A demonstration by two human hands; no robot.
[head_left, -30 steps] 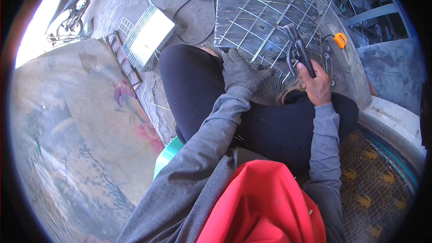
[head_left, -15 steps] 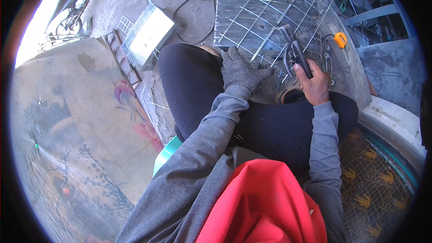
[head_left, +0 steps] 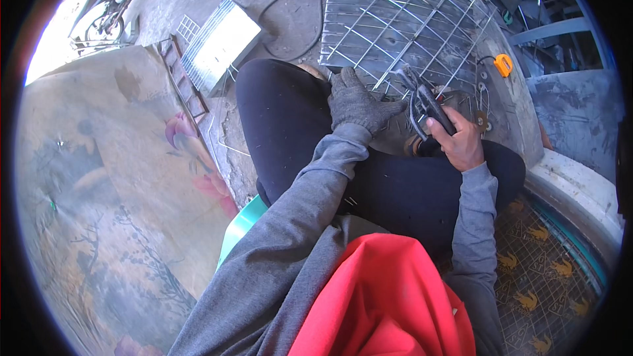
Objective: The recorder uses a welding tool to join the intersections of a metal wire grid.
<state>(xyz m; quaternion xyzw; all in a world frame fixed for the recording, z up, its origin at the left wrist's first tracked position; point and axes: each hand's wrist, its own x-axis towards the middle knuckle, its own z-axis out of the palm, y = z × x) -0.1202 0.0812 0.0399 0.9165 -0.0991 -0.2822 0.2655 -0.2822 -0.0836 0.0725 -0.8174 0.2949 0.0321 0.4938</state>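
A metal rod grid (head_left: 412, 36) lies over a grey slatted metal sheet (head_left: 343, 20) in front of my crossed legs. My left hand (head_left: 359, 102), in a grey knit glove, rests by my knee at the grid's near edge. Its fingers point forward and its thumb sticks out to the right. My bare right hand (head_left: 461, 142) grips black-handled pliers (head_left: 430, 100), whose worn metal head points up and left over the grid's near rods. Below the head, short wire pieces (head_left: 393, 122) are scattered, partly hidden by the hands.
An orange tape measure (head_left: 503, 65) lies right of the grid. At the back left stands a shiny sheet-metal box (head_left: 224, 39); a cable (head_left: 267, 10) coils behind it. A patterned sheet (head_left: 119, 171) covers the left side. Metal scraps (head_left: 521, 0) crowd the far right.
The pliers have drawn back toward me and tipped further left, with my right hand slightly lower. My left hand stays by the grid's edge. The whole view has shifted slightly.
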